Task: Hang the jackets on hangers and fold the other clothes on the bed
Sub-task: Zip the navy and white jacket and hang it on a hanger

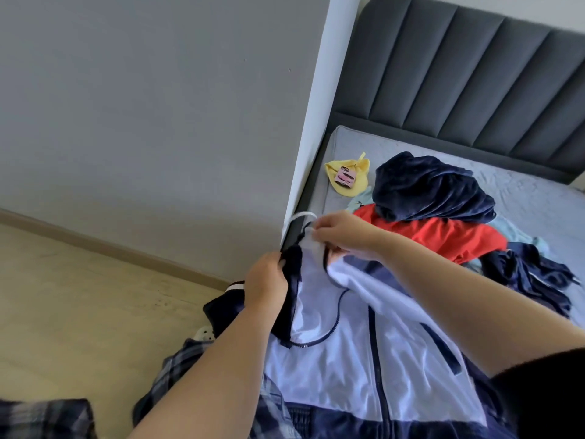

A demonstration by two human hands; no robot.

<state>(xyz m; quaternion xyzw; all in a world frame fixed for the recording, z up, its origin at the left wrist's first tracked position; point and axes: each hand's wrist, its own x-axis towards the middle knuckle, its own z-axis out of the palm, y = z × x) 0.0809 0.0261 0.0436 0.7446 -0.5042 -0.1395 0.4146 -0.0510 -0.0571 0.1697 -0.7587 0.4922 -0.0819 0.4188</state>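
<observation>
A white and navy zip jacket [351, 353] lies open on the near part of the bed [535, 198], its zipper undone. My left hand [267, 280] grips the jacket's navy collar at its left side. My right hand [342, 232] pinches the neck of a white hanger [303, 217], whose hook sticks out above the collar; the hanger's body is hidden inside the jacket. Behind them sits a pile of clothes: a dark navy fleece [433, 188] on top, a red garment [443, 232] under it, more navy cloth [538, 277] to the right.
A yellow cloth [348, 177] with a small pink item [346, 178] on it lies near the bed's left corner. A grey padded headboard [459, 68] stands behind. A white wall edge [313, 122] runs beside the bed. Wooden floor [79, 296] lies to the left.
</observation>
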